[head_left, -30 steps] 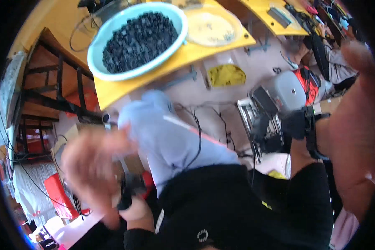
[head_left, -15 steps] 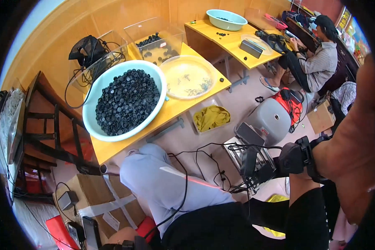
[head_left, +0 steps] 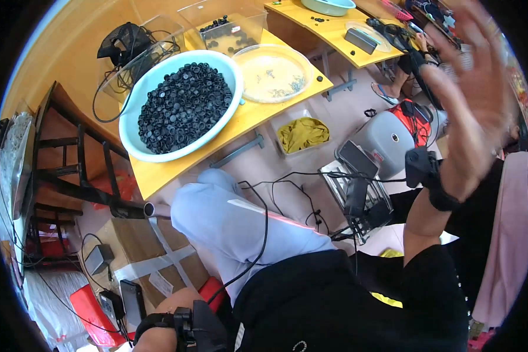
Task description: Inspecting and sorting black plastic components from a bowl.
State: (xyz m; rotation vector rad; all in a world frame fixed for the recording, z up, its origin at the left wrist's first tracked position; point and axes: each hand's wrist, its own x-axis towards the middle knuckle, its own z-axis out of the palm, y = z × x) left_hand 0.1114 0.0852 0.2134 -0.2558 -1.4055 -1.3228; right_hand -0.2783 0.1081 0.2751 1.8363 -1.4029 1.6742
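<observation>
My right hand (head_left: 478,111) is raised at the upper right, a black camera strapped at its wrist. Its fingers are spread and a little blurred, with nothing seen in them. At the lower left, another black strapped device (head_left: 184,328) sits on my left wrist. Only a bit of my left hand (head_left: 155,341) shows at the lower edge; its fingers are out of sight. Away from both hands, a pale blue basin (head_left: 238,88) full of small round black caps (head_left: 184,108) stands on the yellow table (head_left: 149,182). Beside it lies a round clear tray (head_left: 258,70) with small metal pieces.
A clear bin (head_left: 249,38) holds more black pieces. Cables trail over my leg to a metal stool (head_left: 363,226) carrying black devices. A taped cardboard box (head_left: 126,234) and dark wooden chair (head_left: 79,170) stand left. Another person's hand (head_left: 421,41) shows at the far table (head_left: 328,35).
My right hand has moved up and away from the right edge, and its fingers now show spread. More of my left wrist is visible. The view has tilted downward.
</observation>
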